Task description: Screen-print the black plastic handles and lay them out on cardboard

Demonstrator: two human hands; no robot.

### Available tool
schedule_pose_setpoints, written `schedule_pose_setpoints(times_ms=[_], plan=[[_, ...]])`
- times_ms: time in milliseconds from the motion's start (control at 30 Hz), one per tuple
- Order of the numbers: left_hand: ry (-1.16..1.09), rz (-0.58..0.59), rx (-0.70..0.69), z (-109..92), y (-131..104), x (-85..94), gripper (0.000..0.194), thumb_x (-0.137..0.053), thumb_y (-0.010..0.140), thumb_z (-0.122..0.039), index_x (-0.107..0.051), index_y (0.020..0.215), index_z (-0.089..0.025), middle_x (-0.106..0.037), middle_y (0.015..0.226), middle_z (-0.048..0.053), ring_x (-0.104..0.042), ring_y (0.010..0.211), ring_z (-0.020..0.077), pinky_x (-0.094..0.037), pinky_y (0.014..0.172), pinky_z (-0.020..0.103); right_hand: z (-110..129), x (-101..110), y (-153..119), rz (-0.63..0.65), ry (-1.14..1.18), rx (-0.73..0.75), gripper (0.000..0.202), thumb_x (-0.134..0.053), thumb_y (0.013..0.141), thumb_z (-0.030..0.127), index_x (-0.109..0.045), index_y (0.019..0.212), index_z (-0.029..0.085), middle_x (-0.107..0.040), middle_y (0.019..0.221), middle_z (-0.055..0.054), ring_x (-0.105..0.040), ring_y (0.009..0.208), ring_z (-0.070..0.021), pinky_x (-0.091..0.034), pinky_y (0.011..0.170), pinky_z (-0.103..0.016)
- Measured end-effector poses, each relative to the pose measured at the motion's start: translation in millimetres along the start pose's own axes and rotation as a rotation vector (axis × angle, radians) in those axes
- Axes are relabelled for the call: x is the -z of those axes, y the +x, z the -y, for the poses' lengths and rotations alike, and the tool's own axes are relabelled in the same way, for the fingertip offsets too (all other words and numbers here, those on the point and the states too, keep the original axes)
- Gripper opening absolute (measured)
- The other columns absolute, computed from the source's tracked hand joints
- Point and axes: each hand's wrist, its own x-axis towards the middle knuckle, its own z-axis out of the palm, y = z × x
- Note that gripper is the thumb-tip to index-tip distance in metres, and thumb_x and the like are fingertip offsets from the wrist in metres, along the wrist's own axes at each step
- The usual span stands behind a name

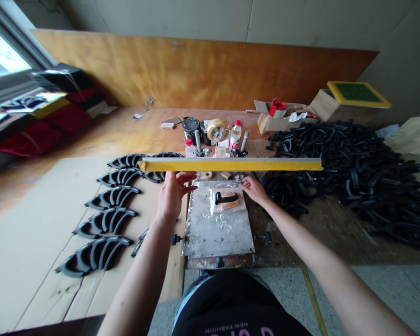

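A long bar with a yellow front face and grey top [231, 164] stretches across the view above a grey metal plate [220, 238]. My left hand [173, 191] is just below the bar's left part, fingers apart and pointing right, holding nothing visible. Near the plate's top right corner is my right hand [254, 187], its thumb and fingertips together beside a small shiny metal part [238, 177]; whether it grips anything is too small to tell. On the plate, a black curved handle piece [227, 199] lies on a small pad under clear film.
Rows of black curved pieces [94, 255] lie on cardboard at left. A big pile of black parts [343, 172] covers the right side. Behind the bar stand a red-capped bottle [235, 135], a tape roll [217, 130] and a black tub [191, 127]. An open carton [266, 125] sits farther back.
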Motion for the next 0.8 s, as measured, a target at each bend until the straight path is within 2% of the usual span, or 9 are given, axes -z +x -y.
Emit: schedule_pose_setpoints(times_ms=[100,233,333,400,433,567,633,700,800], plan=[[-0.041,-0.105,0.106,25.4,-11.7,-8.6,0.050,-0.055,0.085,-0.058,-0.056,0.119,-0.021,-0.070,0.099,0.007,-0.067,0.081,0.0167,-0.055,0.060,0.025,21.2,-28.2,-28.9,0.136,-0.112,0.223,0.035,-0.076,0.078,0.031,-0.067,0.111,0.024,-0.067,0.099,-0.005,-0.058,0.098,-0.0204,-0.043,0.088,-0.034],[-0.025,0.077,0.618,83.9,-55.6,-5.8,0.046,-0.056,0.088,-0.053,-0.059,0.115,-0.016,-0.071,0.107,0.013,-0.071,0.082,0.0203,-0.057,0.060,0.028,67.2,-45.2,-60.8,0.065,-0.231,0.311,0.012,-0.068,0.087,0.030,-0.070,0.095,0.022,-0.064,0.092,-0.006,-0.053,0.098,-0.0217,-0.041,0.087,-0.035],[-0.063,0.004,0.727,114.6,-86.9,10.2,0.035,-0.053,0.091,-0.046,-0.061,0.105,-0.015,-0.073,0.089,0.010,-0.071,0.076,0.0191,-0.056,0.057,0.027,93.4,-51.8,-83.2,0.154,-0.182,0.619,0.015,-0.061,0.092,0.033,-0.070,0.095,0.021,-0.064,0.086,-0.005,-0.053,0.092,-0.0199,-0.042,0.083,-0.031],[-0.035,-0.119,0.695,122.9,-102.1,35.5,0.032,-0.051,0.092,-0.043,-0.062,0.098,-0.014,-0.072,0.082,0.009,-0.070,0.069,0.0177,-0.053,0.052,0.024,90.1,-48.6,-88.2,0.242,-0.129,0.725,0.016,-0.057,0.094,0.032,-0.070,0.093,0.023,-0.065,0.083,-0.002,-0.055,0.085,-0.0171,-0.043,0.080,-0.028],[-0.001,-0.189,0.668,124.5,-108.6,53.7,0.033,-0.049,0.093,-0.043,-0.063,0.097,-0.014,-0.072,0.083,0.009,-0.071,0.069,0.0181,-0.052,0.051,0.024,80.1,-43.3,-86.2,0.248,-0.130,0.680,0.017,-0.055,0.095,0.029,-0.070,0.092,0.023,-0.066,0.083,-0.002,-0.056,0.082,-0.0160,-0.043,0.078,-0.027],[0.174,-0.526,0.607,128.6,-132.7,149.5,0.043,-0.031,0.095,-0.048,-0.061,0.093,-0.017,-0.073,0.081,0.010,-0.072,0.072,0.0225,-0.054,0.056,0.030,3.4,-6.6,-60.1,0.126,-0.365,0.179,0.024,-0.049,0.091,0.010,-0.070,0.090,0.022,-0.068,0.091,-0.005,-0.059,0.087,-0.0173,-0.044,0.074,-0.026],[0.244,-0.670,0.648,133.2,-141.5,194.1,0.040,-0.031,0.094,-0.045,-0.060,0.088,-0.018,-0.070,0.071,0.008,-0.070,0.064,0.0227,-0.053,0.055,0.031,-34.1,7.2,-48.9,0.208,-0.466,0.113,0.022,-0.052,0.088,0.011,-0.071,0.088,0.023,-0.068,0.103,-0.008,-0.058,0.100,-0.0205,-0.044,0.083,-0.030],[0.321,-0.722,0.745,137.9,-144.3,225.7,0.039,-0.034,0.091,-0.046,-0.058,0.080,-0.018,-0.068,0.063,0.008,-0.066,0.054,0.0219,-0.051,0.051,0.031,-57.5,12.0,-44.4,0.300,-0.507,0.140,0.019,-0.054,0.086,0.015,-0.071,0.089,0.024,-0.067,0.115,-0.007,-0.055,0.112,-0.0227,-0.042,0.094,-0.035],[0.532,-0.644,0.809,140.0,-138.0,248.9,0.043,-0.037,0.089,-0.051,-0.055,0.068,-0.019,-0.064,0.054,0.010,-0.060,0.046,0.0217,-0.050,0.046,0.033,-67.0,10.5,-45.2,0.322,-0.521,0.181,0.022,-0.052,0.086,0.015,-0.070,0.095,0.025,-0.066,0.120,-0.006,-0.053,0.116,-0.0235,-0.038,0.100,-0.040]])
